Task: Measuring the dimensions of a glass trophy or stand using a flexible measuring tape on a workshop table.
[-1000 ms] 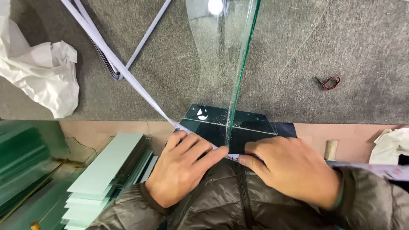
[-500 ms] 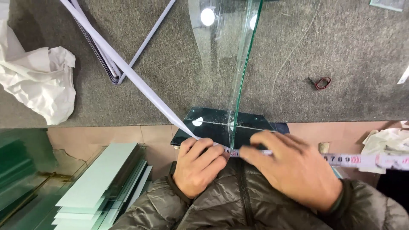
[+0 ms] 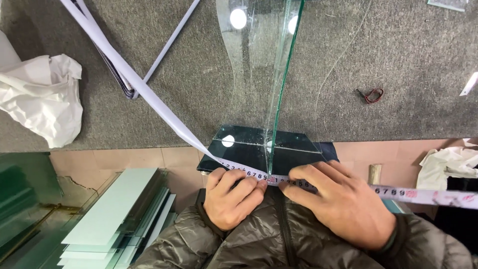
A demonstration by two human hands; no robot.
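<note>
- Stretching across the near end of an upright clear glass pane with a green edge (image 3: 279, 89), a white flexible measuring tape with printed marks (image 3: 249, 175) is pinned against the glass by both hands, at the front border of the grey felt-covered worktop (image 3: 398, 74).
- The tape is pressed down by the left hand (image 3: 230, 199), its fingers (image 3: 244, 187) curled closed over the strip just left of the pane's edge.
- The right hand (image 3: 341, 206) is laid flat on the tape just right of that edge, fingers closed down on it; the free end runs off to the right.
- A slip of the tape could be caused by uneven pull from the two hands, so a wrong reading is judged likely if either grip eases.
- The thin green edge sits between the fingertips; a cut could result from sliding along it.
- The pane stands on its edge and might be tipped by sideways pressure.
- Stacked pale green glass sheets (image 3: 114, 219) lie below left, near the elbow, and could be knocked.
- Crumpled white paper (image 3: 42, 99) lies well apart on the left.
</note>
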